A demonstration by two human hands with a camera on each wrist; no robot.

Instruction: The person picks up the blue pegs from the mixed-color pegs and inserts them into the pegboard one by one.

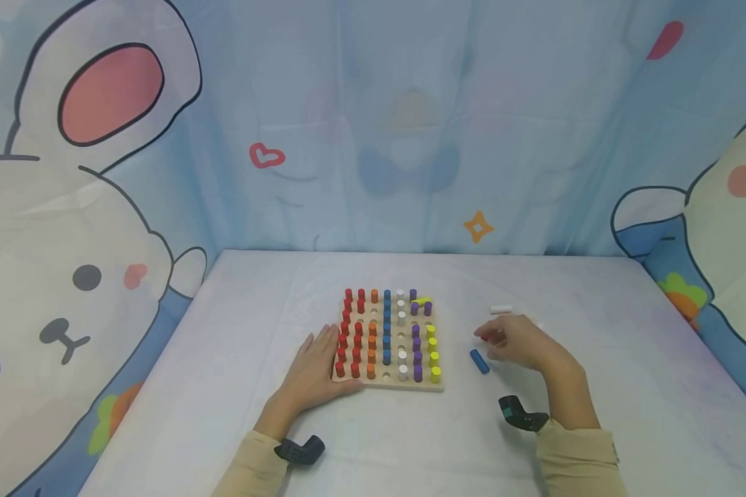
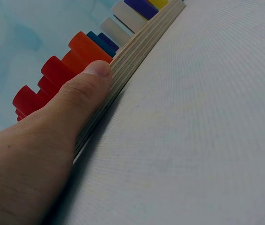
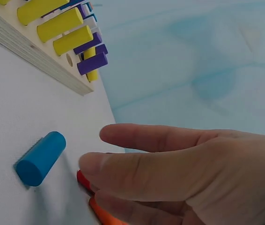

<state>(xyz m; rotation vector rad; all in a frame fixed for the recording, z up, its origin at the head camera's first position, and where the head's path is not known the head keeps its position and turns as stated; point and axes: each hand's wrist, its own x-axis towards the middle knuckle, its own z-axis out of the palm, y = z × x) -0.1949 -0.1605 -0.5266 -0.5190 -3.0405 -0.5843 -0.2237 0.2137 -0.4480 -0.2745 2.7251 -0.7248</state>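
Note:
A wooden pegboard (image 1: 410,386) carries rows of red, orange, blue, white, purple and yellow pegs. My left hand (image 1: 313,369) rests along its left side and near corner, with the thumb (image 2: 88,84) against the front edge in the left wrist view. Right of the board, my right hand (image 1: 519,342) is low over the table, thumb and forefinger apart in the right wrist view. A red peg (image 3: 83,180) and an orange peg (image 3: 105,214) show beside its fingers, partly hidden by them. A blue peg (image 1: 480,362) lies close by on the cloth.
A white peg (image 1: 501,310) lies behind my right hand on the white table (image 1: 273,290). One yellow peg (image 1: 421,301) lies tilted among the purple ones at the board's far right. Some holes show bare. A printed curtain (image 1: 373,207) hangs behind the table.

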